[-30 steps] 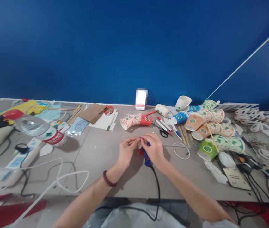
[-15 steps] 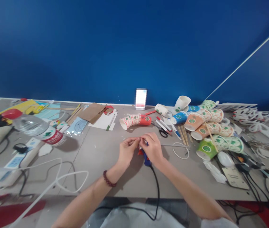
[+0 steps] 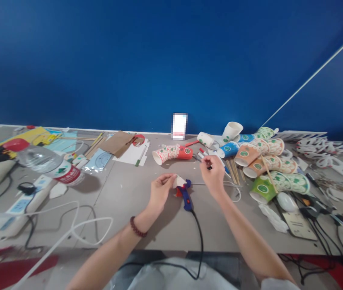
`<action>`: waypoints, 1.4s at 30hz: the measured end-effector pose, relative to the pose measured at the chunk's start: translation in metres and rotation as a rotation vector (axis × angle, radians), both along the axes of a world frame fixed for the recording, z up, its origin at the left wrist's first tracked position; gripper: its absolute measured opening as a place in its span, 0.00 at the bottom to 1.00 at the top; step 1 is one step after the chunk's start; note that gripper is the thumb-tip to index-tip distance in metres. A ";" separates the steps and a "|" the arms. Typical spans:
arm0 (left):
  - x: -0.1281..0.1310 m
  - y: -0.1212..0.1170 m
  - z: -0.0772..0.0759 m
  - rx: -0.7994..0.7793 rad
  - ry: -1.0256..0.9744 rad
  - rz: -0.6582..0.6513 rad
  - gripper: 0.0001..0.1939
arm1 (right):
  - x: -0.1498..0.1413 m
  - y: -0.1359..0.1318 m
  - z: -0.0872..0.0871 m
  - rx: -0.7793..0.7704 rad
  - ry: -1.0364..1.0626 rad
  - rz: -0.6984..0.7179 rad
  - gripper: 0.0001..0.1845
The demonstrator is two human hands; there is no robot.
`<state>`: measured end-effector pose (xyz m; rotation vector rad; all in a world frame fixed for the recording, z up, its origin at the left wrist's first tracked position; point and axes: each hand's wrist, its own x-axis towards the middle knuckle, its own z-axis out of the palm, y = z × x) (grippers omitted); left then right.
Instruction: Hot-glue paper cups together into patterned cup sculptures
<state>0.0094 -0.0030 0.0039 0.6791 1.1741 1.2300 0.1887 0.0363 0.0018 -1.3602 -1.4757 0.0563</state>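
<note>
My left hand [image 3: 161, 190] is closed, pinching a small white piece [image 3: 178, 182], perhaps paper, between thumb and fingertips. Right beside that piece lies a blue glue gun [image 3: 186, 198] with a red trigger and a small red light; its black cord runs toward me. A clear glue stick [image 3: 200, 184] appears to extend from the gun to the right. My right hand [image 3: 215, 174] has curled fingers over the black-handled scissors [image 3: 209, 165], whose handle shows dark between them; the grip is partly hidden. Behind the hands lies a red-and-white chain of paper cups [image 3: 173, 154].
Several joined paper cups [image 3: 265, 189] lie at the right, beside wooden sticks [image 3: 233, 171]. A plastic bottle [image 3: 48, 162] lies above a power strip [image 3: 28, 201] at the left. Cardboard [image 3: 119, 143] and a white sheet [image 3: 129, 155] lie further back. A white cable [image 3: 91, 219] loops at the front left.
My right hand has left the white piece and glue gun and moved right and away to the scissors. The left hand stays nearly in place, still holding the white piece.
</note>
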 end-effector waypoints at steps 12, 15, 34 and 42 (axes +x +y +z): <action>-0.005 0.003 -0.005 0.193 0.050 0.006 0.16 | 0.030 0.015 -0.007 -0.378 -0.247 -0.190 0.16; -0.008 0.004 -0.002 0.196 -0.003 -0.005 0.16 | 0.035 0.017 -0.008 -0.469 -0.349 -0.236 0.20; -0.041 0.011 0.036 0.332 0.392 -0.244 0.13 | -0.047 -0.032 0.004 -0.827 0.496 0.798 0.21; -0.043 0.018 0.025 0.241 0.244 -0.309 0.15 | -0.047 -0.030 0.001 -0.899 0.776 0.697 0.24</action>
